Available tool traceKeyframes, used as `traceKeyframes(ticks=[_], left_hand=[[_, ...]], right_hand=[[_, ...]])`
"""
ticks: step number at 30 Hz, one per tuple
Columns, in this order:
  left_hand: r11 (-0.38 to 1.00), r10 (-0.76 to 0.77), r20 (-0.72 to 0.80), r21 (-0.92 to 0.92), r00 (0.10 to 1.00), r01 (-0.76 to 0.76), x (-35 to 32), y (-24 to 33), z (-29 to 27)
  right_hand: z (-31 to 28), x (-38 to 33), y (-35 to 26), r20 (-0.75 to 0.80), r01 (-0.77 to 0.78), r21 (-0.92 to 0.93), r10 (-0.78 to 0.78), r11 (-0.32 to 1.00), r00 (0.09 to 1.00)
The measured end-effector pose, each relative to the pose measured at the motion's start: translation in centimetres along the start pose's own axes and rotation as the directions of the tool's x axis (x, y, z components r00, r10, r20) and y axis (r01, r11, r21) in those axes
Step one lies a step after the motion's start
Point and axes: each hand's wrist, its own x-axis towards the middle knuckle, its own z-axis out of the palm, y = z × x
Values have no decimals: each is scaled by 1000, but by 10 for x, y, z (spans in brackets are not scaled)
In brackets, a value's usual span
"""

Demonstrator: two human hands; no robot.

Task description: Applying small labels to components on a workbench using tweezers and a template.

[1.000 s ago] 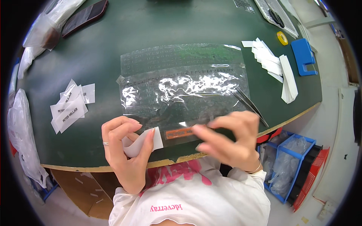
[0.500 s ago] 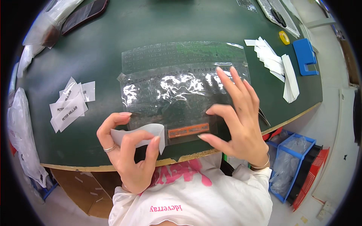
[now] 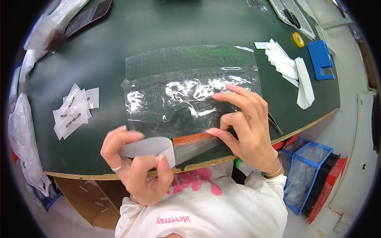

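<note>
My left hand (image 3: 137,166) pinches a curled translucent white paper strip (image 3: 149,146) between thumb and fingers, at the table's front edge. My right hand (image 3: 248,127) has its thumb and index finger brought together at the right end of a narrow clear film strip (image 3: 200,150). That strip slants along the front of an orange bar (image 3: 192,139); its left end meets the curled paper. Behind the bar lies a large glossy clear plastic sheet (image 3: 174,107) with faint rows of lettering, small tape pieces at its sides. My other right fingers hover over it.
Small printed labels (image 3: 75,115) lie in a pile at left, and white paper strips (image 3: 281,63) at right. Tweezers (image 3: 274,123) rest beside my right hand. Farther off are a yellow tape roll (image 3: 298,39), a blue holder (image 3: 320,59), scissors (image 3: 292,18) and a phone (image 3: 89,18).
The clear strip has come off the orange bar's face and now slants in front of it. My right fingers have drawn in to a pinch; my left hand holds the curled paper slightly lower.
</note>
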Motion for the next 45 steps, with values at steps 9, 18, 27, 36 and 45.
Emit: traceKeyframes(ticks=[9,18,27,36,45], left_hand=[[742,-167,224,-613,960,272,-21,14,-8],[955,296,513,-143,806,-260,-11,18,7],[891,428,501,-94,752,-444,1,13,10],[907,239,-169,391,956,-157,4,-55,-55],[776,-30,-40,629,999,49,2,-70,-81]], right_hand=[[-33,-24,-8,95,-291,612,297,735,950],[-14,-36,0,9,-132,126,132,983,991],[-30,-50,17,-195,-89,21,91,996,977],[-31,-50,33,-205,-406,94,416,909,886],[-36,-36,51,-229,-356,102,371,929,900]])
